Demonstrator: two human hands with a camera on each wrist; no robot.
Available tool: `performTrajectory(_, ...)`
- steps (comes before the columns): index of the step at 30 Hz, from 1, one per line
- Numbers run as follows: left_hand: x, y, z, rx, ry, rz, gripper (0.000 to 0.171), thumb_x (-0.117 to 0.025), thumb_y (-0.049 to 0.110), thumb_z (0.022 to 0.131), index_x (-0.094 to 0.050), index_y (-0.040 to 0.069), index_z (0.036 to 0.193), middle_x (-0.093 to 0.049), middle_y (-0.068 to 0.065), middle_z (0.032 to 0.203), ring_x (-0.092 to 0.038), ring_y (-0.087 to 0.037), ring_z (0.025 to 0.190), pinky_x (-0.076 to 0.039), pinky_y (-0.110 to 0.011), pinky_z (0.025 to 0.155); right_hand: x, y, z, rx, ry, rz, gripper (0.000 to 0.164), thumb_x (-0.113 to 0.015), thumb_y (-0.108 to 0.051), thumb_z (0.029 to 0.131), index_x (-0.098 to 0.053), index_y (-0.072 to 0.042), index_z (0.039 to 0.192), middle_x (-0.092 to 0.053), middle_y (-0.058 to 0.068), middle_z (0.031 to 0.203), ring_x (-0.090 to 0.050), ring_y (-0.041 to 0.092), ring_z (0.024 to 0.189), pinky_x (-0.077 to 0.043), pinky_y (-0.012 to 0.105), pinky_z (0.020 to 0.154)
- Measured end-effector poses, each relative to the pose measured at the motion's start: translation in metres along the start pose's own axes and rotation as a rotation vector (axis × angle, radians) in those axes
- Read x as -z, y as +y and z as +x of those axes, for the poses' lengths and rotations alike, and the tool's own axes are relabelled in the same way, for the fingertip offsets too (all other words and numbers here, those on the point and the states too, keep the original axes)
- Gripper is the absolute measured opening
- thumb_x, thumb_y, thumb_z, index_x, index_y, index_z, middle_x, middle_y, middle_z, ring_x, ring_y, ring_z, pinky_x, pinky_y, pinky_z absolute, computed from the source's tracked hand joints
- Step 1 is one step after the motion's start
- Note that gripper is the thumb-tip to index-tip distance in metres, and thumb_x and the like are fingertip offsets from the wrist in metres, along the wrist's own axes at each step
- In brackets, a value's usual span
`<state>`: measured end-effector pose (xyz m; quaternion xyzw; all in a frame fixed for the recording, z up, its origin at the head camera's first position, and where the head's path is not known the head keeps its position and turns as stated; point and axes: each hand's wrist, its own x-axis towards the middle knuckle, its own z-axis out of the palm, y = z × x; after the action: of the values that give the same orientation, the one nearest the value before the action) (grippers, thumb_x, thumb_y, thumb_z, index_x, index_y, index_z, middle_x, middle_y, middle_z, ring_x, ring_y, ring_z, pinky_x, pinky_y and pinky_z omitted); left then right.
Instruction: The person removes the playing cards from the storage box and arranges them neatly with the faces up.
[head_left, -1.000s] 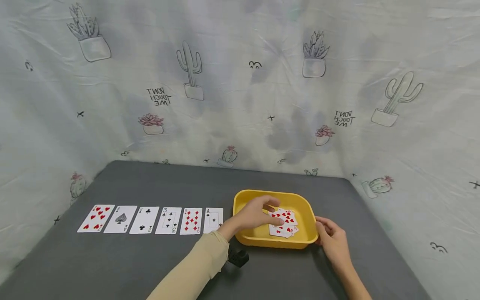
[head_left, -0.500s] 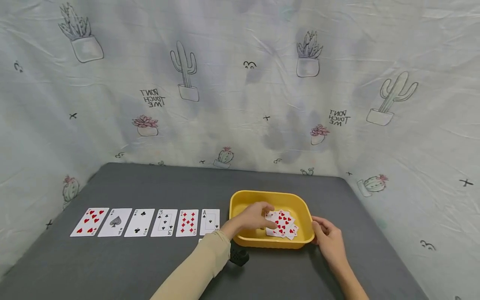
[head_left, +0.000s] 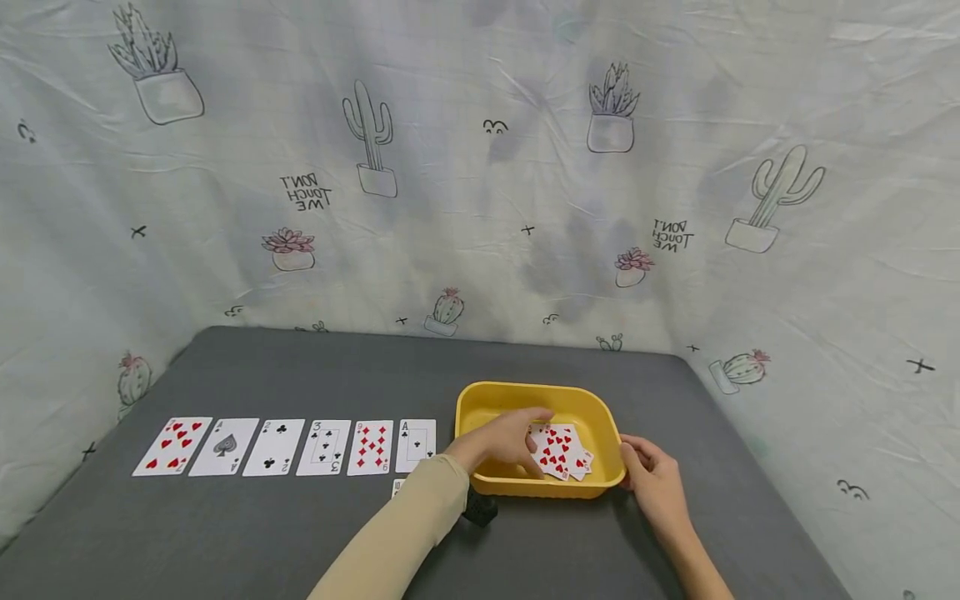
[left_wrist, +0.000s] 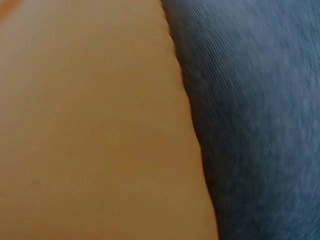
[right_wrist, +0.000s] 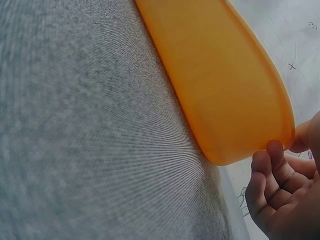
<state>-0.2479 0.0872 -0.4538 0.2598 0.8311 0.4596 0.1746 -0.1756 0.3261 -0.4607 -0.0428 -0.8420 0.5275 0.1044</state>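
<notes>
Inside a yellow plastic tray [head_left: 540, 489] lie several overlapping playing cards [head_left: 558, 450], the top one showing red hearts. My left hand [head_left: 506, 437] reaches over the tray's left side, its thumb and index finger spread apart at the left edge of these cards; its other fingers are hidden. I cannot tell whether a fingertip touches a card. At the tray's right end, my right hand [head_left: 656, 475] holds the rim. The right wrist view shows its thumb at the rim and its curled fingers [right_wrist: 275, 150] against the outer wall.
On the dark grey table, left of the tray, cards lie face up in a row, from a hearts card [head_left: 172, 447] to the ace of clubs [head_left: 416, 446]. A ten [head_left: 398, 486] is partly covered by my left sleeve [head_left: 405, 533]. A patterned curtain [head_left: 465, 167] surrounds the table.
My left hand has lowered into the tray, and the cards there have shifted slightly. The right hand keeps its place on the rim. The head view has swung a little to the right.
</notes>
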Motion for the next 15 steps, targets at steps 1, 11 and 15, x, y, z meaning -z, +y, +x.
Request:
performTrajectory(1,0.0,-0.0002,0.0004,0.006,-0.007,0.01,0.09,-0.089,-0.001,0.068,-0.046,0.007,0.146,-0.06,-0.007,0.102,-0.055,-0.013,0.077,-0.05,-0.024,0.061,-0.0006,-0.0005,0.0003,-0.004,-0.001,-0.004,0.035,-0.053,-0.024,0.104,-0.062,0.001,0.126,-0.068,0.018,0.101,-0.061,0.018,0.072,-0.052,0.025,0.063)
performTrajectory(11,-0.0037,-0.0048,0.0055,0.003,0.032,0.094,0.086,-0.092,0.003,0.065,-0.051,0.007,0.141,-0.058,-0.001,0.121,-0.053,-0.01,0.076,-0.046,-0.022,0.068,-0.0012,-0.0028,-0.0003,-0.009,-0.002,-0.006,0.035,-0.053,-0.023,0.104,-0.062,0.002,0.126,-0.068,0.018,0.099,-0.061,0.02,0.072,-0.053,0.025,0.063)
performTrajectory(15,-0.0052,-0.0087,0.0092,-0.016,0.036,0.092,0.084,-0.092,0.003,0.065,-0.052,0.007,0.138,-0.056,-0.001,0.13,-0.054,-0.01,0.078,-0.047,-0.022,0.07,-0.001,-0.0003,0.0011,-0.016,0.001,-0.005,0.036,-0.053,-0.024,0.104,-0.062,0.003,0.126,-0.068,0.018,0.1,-0.062,0.022,0.072,-0.053,0.027,0.063)
